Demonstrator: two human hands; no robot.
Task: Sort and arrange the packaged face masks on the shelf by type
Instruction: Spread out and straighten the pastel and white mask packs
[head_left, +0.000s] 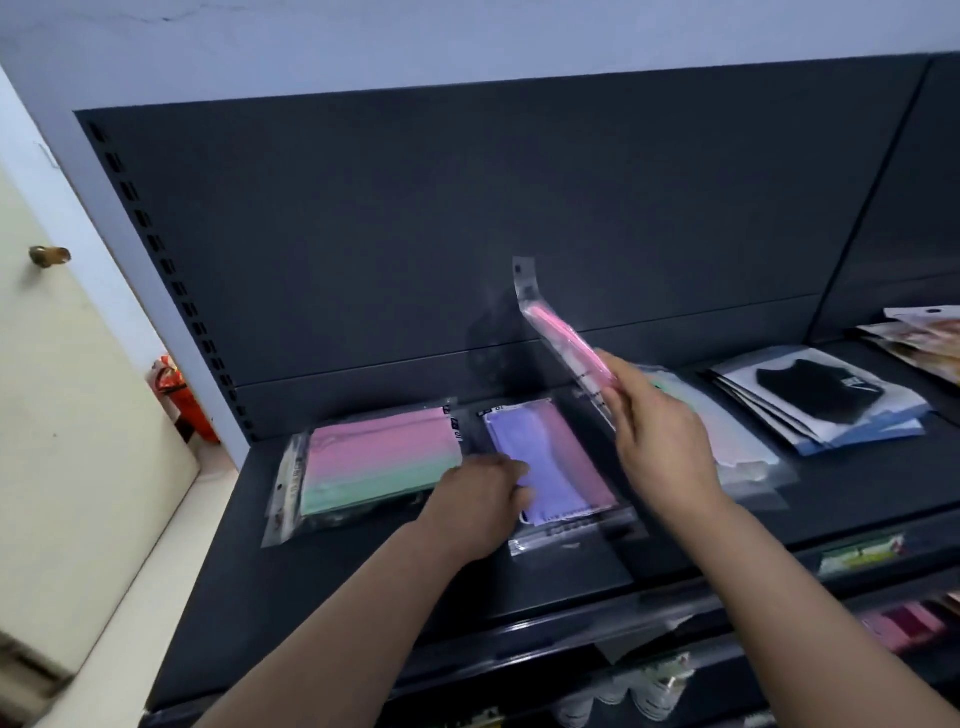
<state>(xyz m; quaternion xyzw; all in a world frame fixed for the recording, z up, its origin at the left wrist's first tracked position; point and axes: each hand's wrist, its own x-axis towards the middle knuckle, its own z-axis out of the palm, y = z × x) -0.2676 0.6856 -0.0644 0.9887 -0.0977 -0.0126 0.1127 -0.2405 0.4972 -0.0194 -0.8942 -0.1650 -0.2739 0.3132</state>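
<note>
Our left hand (478, 499), fingers bent, lies on the left edge of the purple packet (556, 457), which is flat on the shelf (311, 597); grip or mere touch, we cannot tell. Our right hand (660, 441) grips a pink packet (563, 340), raised and tilted. Pink-green stack (379, 467) just left; bare shelf front nearest us
</note>
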